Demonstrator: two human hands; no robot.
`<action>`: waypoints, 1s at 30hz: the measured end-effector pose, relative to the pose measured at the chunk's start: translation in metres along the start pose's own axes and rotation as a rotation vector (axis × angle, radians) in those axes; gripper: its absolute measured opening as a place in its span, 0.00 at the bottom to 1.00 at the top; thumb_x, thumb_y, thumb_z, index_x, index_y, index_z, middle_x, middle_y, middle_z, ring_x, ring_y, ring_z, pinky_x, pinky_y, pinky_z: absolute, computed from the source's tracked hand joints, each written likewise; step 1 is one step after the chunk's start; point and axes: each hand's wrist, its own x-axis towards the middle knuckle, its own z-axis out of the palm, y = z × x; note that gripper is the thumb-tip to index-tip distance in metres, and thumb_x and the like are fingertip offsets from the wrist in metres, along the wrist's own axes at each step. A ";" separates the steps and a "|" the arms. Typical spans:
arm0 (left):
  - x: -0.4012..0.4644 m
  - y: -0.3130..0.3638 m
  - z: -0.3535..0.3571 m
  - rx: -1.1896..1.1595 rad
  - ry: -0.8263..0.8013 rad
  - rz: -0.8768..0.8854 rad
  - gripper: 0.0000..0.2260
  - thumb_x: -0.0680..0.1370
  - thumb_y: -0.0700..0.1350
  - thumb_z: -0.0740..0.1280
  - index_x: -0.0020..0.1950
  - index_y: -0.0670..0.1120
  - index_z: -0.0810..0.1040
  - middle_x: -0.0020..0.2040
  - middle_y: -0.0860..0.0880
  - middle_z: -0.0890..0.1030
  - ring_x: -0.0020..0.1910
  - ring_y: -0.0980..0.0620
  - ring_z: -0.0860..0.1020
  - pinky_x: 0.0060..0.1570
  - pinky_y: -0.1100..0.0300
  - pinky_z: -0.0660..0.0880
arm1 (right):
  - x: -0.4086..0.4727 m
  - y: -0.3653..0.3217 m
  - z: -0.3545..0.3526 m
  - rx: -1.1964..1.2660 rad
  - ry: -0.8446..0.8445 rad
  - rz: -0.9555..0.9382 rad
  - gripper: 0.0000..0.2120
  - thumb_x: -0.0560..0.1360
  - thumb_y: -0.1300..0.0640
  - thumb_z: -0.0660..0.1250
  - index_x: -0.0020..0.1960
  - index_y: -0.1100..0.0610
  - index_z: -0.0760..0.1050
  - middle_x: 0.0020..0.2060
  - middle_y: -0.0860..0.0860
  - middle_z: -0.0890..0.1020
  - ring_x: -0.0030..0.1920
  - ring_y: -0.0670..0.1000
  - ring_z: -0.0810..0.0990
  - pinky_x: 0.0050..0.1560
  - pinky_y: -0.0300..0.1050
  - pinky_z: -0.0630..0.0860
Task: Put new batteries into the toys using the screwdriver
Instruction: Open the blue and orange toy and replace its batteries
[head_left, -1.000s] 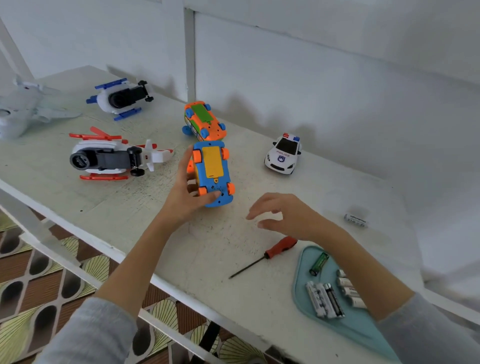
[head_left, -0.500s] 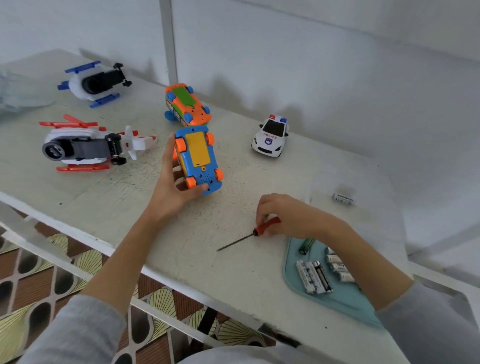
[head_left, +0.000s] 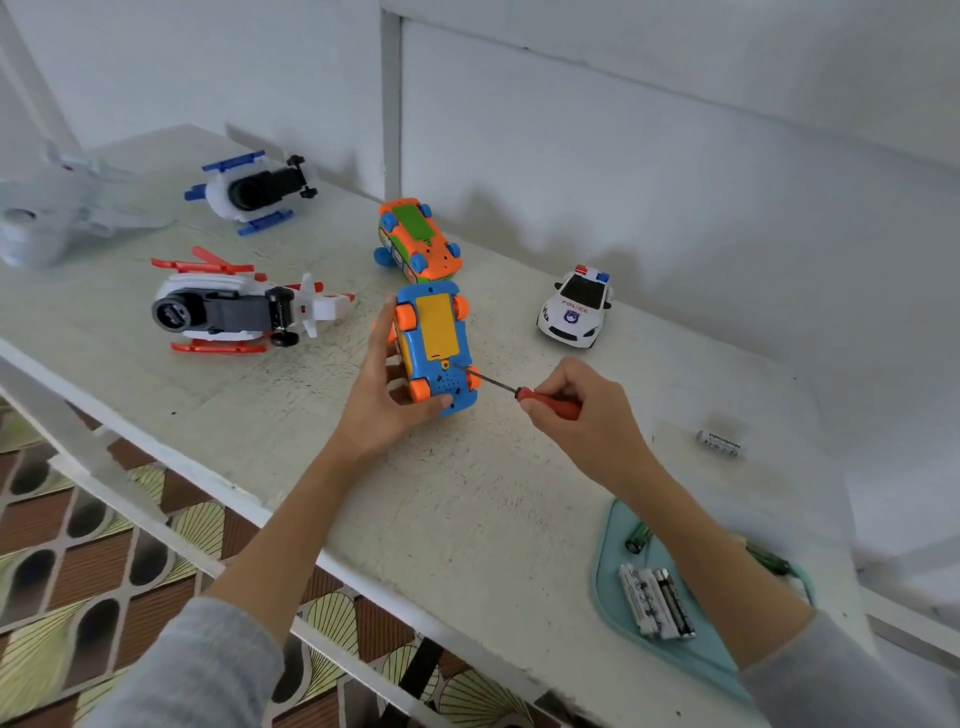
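Observation:
A blue toy car (head_left: 435, 343) with orange wheels lies upside down on the white table (head_left: 260, 395), its yellow battery cover facing up. My left hand (head_left: 387, 395) grips the car's left side and near end. My right hand (head_left: 576, 410) holds a red-handled screwdriver (head_left: 545, 399), and the thin shaft points left with its tip at the underside just below the yellow cover. Batteries (head_left: 655, 603) lie on a teal tray (head_left: 608, 587) at the lower right, partly hidden by my right forearm.
An orange and green toy car (head_left: 418, 240) lies upside down behind the blue one. A white police car (head_left: 575, 306) stands to the right. Two toy helicopters (head_left: 234, 312) (head_left: 252, 189) and a grey plane (head_left: 47, 208) lie left. A small battery pack (head_left: 719, 441) rests far right.
My right hand has picked the screwdriver up off the table and brought its tip to the blue car's underside. My left hand has kept hold of the car.

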 end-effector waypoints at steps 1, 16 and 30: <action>0.000 0.000 0.000 -0.001 -0.004 -0.008 0.47 0.69 0.30 0.73 0.69 0.68 0.50 0.60 0.65 0.69 0.54 0.64 0.77 0.45 0.69 0.76 | 0.001 0.000 0.001 0.000 0.005 -0.001 0.07 0.72 0.61 0.70 0.39 0.60 0.72 0.30 0.51 0.78 0.27 0.43 0.71 0.28 0.31 0.67; 0.001 -0.005 0.001 -0.034 -0.004 -0.022 0.47 0.70 0.32 0.74 0.70 0.67 0.50 0.62 0.65 0.67 0.58 0.60 0.75 0.47 0.68 0.76 | 0.002 0.000 -0.001 0.004 0.008 -0.058 0.07 0.71 0.63 0.70 0.38 0.61 0.72 0.30 0.56 0.79 0.26 0.44 0.71 0.27 0.33 0.67; -0.002 -0.012 0.002 0.096 0.042 0.060 0.47 0.65 0.41 0.76 0.71 0.70 0.51 0.64 0.63 0.65 0.63 0.47 0.72 0.59 0.48 0.75 | 0.003 -0.008 -0.010 0.091 -0.002 -0.032 0.05 0.71 0.58 0.71 0.47 0.53 0.78 0.36 0.45 0.79 0.33 0.41 0.76 0.35 0.31 0.72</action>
